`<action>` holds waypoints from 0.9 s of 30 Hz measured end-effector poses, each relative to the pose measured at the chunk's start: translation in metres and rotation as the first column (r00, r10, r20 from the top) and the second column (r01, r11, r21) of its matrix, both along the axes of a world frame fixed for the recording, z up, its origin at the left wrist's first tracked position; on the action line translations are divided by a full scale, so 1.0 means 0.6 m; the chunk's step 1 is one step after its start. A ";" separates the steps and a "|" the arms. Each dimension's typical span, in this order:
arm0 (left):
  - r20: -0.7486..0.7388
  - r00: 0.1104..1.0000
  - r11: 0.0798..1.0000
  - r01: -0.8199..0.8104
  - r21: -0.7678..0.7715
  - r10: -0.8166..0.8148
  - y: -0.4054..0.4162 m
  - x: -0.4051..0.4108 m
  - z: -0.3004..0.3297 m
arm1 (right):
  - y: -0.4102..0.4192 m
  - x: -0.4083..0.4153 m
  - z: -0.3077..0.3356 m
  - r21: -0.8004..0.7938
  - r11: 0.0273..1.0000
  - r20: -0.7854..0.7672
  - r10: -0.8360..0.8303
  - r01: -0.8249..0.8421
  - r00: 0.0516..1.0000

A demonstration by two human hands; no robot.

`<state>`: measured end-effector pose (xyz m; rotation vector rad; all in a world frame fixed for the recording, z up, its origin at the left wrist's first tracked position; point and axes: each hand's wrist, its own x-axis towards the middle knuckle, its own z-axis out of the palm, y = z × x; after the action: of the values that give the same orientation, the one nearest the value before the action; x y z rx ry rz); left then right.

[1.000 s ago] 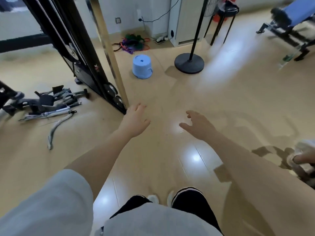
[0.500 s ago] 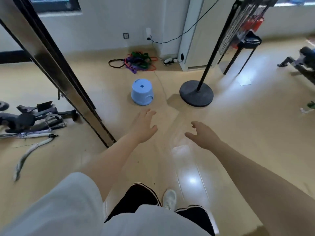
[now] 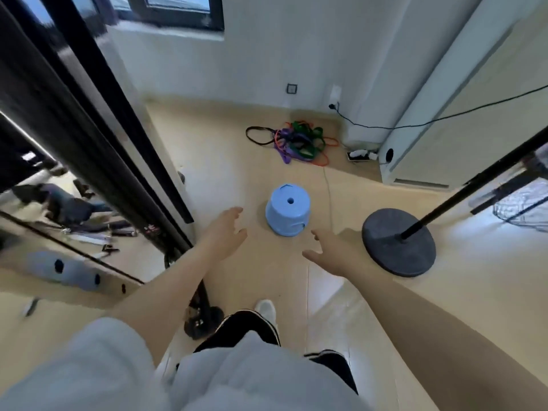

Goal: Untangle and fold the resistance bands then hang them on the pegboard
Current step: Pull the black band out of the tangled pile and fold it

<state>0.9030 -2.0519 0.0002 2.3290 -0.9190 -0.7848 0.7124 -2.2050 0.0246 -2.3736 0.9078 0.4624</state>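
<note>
As the view climbs from the floor toward the wall, the tangle of resistance bands [image 3: 293,141] sits far larger in the head view than it did a second ago, and the blue stool [image 3: 287,213] now lies just beyond the fingertips instead of well ahead of them. That reads as an approach on foot: nothing is picked up yet, so the untangling has not begun.

Both hands are stretched forward with fingers relaxed and spread, grasping nothing. The left hand [image 3: 226,232] hovers just short of the stool's left side; the right hand [image 3: 333,253] hovers just short of its right side, with the round black stand base [image 3: 398,241] just beside its outer fingers.

The bands lie in a purple, green, orange and black heap well past both sets of fingertips, on the floor against the white wall, near a power strip [image 3: 361,155].

Underfoot is pale, glossy flooring [image 3: 237,179]. A black machine frame [image 3: 98,129] slants past the left fingers. I see no pegboard.
</note>
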 end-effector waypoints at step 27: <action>-0.058 0.970 0.971 -0.234 0.041 0.236 -0.572 0.780 0.034 | -0.677 0.898 -0.051 0.081 0.992 0.101 0.093 -0.101 0.991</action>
<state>1.3711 -2.3949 0.0205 2.3722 -0.5927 -0.7739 1.2512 -2.6112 -0.0060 -2.3473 0.7170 0.4111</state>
